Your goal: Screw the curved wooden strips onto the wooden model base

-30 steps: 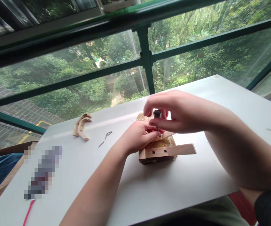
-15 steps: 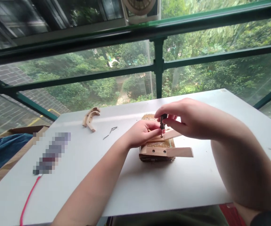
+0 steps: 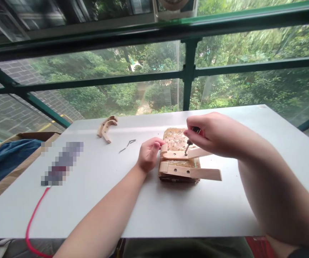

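Note:
My right hand (image 3: 210, 134) is closed round the dark handle of a screwdriver (image 3: 188, 144). Its tip meets a screw in the right hole of the farther wooden hook (image 3: 167, 154), and the shaft leans slightly. At that hook's curved left end, my left hand (image 3: 148, 153) grips with thumb and fingers, its fingertips partly hidden. The hook lies across a block wrapped in brown tape (image 3: 174, 134). Nearer to me, a second wooden hook (image 3: 205, 174) lies on the same block, with two dark screw heads in it.
Two curved wooden hooks (image 3: 106, 130) and several loose screws (image 3: 129, 144) lie left on the white table (image 3: 143, 211). A blurred-out object (image 3: 63, 163) with a red cord (image 3: 33, 211) is farther left. A cardboard box (image 3: 30, 138) holding blue cloth stands beside the table, and windows line its far edge.
My left hand has moved left from the screwdriver tip to the hook's curved end. The screwdriver now tilts more, with its shaft and tip in sight. The camera view has shifted slightly.

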A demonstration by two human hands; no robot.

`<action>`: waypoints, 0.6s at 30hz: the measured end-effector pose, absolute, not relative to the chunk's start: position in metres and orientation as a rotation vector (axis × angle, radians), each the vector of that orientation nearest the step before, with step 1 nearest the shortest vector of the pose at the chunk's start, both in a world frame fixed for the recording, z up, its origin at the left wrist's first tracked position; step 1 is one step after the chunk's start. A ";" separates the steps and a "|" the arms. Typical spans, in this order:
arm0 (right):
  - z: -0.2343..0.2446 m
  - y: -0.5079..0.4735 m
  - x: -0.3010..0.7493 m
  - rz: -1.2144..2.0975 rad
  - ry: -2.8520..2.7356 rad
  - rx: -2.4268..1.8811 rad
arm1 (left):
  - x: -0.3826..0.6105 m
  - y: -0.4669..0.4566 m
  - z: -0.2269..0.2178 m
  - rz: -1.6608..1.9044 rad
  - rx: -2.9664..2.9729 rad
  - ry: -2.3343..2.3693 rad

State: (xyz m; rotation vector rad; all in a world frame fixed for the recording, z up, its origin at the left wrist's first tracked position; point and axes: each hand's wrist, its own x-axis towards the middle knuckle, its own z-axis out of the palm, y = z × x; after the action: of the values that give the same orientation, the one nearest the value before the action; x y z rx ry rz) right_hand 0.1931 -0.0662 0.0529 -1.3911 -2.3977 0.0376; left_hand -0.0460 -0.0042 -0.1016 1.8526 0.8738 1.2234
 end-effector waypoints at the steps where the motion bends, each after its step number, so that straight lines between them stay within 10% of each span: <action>1: 0.052 -0.065 0.193 0.048 -2.405 -1.368 | -0.046 -0.006 -0.101 1.197 1.873 0.863; 18: 0.048 -0.066 0.189 0.371 -2.493 -1.116 | -0.041 -0.015 -0.094 1.086 1.814 0.614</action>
State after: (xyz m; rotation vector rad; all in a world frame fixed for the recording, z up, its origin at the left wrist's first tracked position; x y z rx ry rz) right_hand 0.1887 -0.0658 0.0483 -1.1158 -2.4928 0.3710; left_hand -0.0409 -0.0151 -0.0942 1.8138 0.6138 1.0858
